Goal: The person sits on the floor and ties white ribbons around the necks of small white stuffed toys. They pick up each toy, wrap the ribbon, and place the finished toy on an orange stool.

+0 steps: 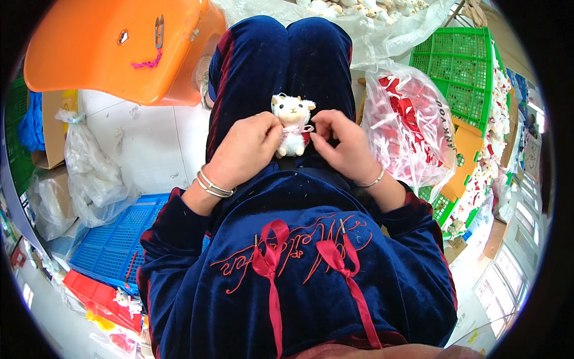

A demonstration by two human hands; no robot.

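Note:
A small white plush toy (293, 109) with tan horns and dark eyes sits upright in my lap, facing me. Round its neck goes a pale pink ribbon (295, 128), looped at the right side. A bit of red shows beside its body. My left hand (251, 143) is closed at the toy's left side, fingertips against it by the ribbon; what exactly they pinch is partly hidden. On the other side, my right hand (348, 145) has its fingers curled, with thumb and forefinger apart close to the ribbon loop.
An orange stool (101, 54) at the far left bears thread snips (159, 33) with a pink cord. To my right stand a plastic bag of red and pale ribbons (412, 119) and a green crate (454, 72). A blue crate (113, 239) lies left; plush toys (371, 9) lie on plastic sheeting ahead.

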